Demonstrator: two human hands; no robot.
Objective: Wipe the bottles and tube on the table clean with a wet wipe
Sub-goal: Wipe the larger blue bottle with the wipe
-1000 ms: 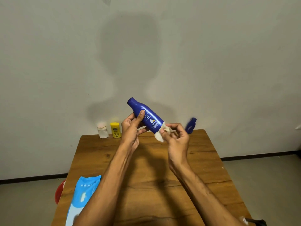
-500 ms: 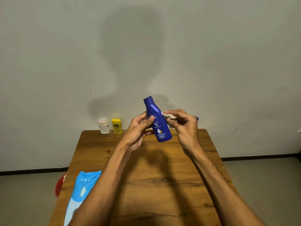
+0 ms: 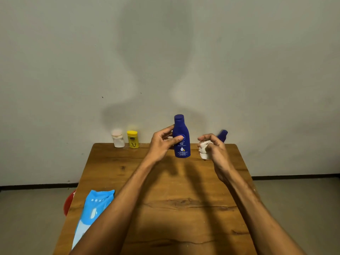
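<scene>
Left hand [image 3: 161, 144] grips upright blue bottle [image 3: 181, 137] at frame centre above worktop [image 3: 165, 190]; right hand [image 3: 214, 150] clutches crumpled wet wipe [image 3: 204, 150] just right, apart.

Wooden table [image 3: 110, 162] w/ dark grain streaks, far edge against plain grey-white wall [image 3: 73, 52]. Big soft shadow [image 3: 152, 52] on wall above table. Black baseboard [image 3: 36, 185] either side of table. Grey floor [image 3: 27, 218] left & right. Red round obj [image 3: 69, 203] by table's left edge, partly hidden.
</scene>
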